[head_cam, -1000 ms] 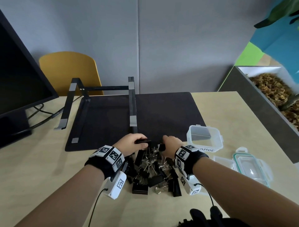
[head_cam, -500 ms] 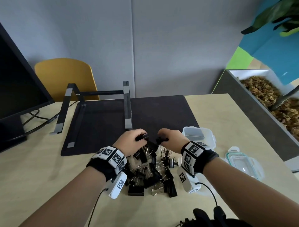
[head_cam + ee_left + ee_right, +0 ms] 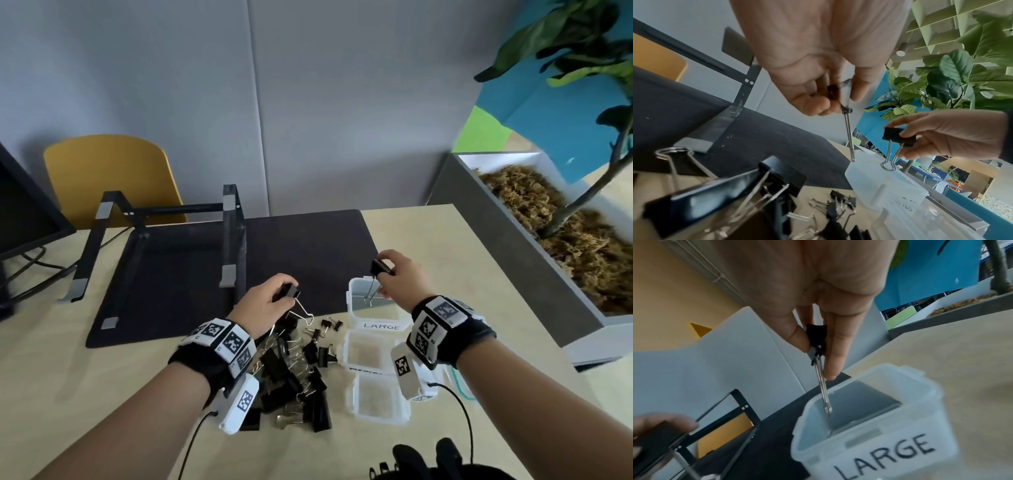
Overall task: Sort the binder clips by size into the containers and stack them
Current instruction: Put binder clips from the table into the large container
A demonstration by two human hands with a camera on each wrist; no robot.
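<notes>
A pile of black binder clips (image 3: 291,377) of mixed sizes lies on the wooden table in front of me. To its right stand three clear containers in a row: the far one marked LARGE (image 3: 376,325), a middle one (image 3: 364,353) and a near one (image 3: 380,401). My right hand (image 3: 385,270) pinches a big black clip (image 3: 378,267) above the LARGE container (image 3: 879,443), and its wire handles hang down into the box. My left hand (image 3: 287,291) pinches another big clip (image 3: 292,293) just above the pile, wire handles hanging down.
A black desk mat (image 3: 308,260) carries a black laptop stand (image 3: 233,240) behind the pile. A monitor (image 3: 20,212) stands at far left and a yellow chair (image 3: 109,171) behind the table. A grey planter (image 3: 513,267) borders the right edge. A container lid (image 3: 460,387) shows beside my right wrist.
Both hands rose from the pile, each with a big clip. My right hand moved right over the LARGE container; my left hand lifted a little. The two nearer containers came into view.
</notes>
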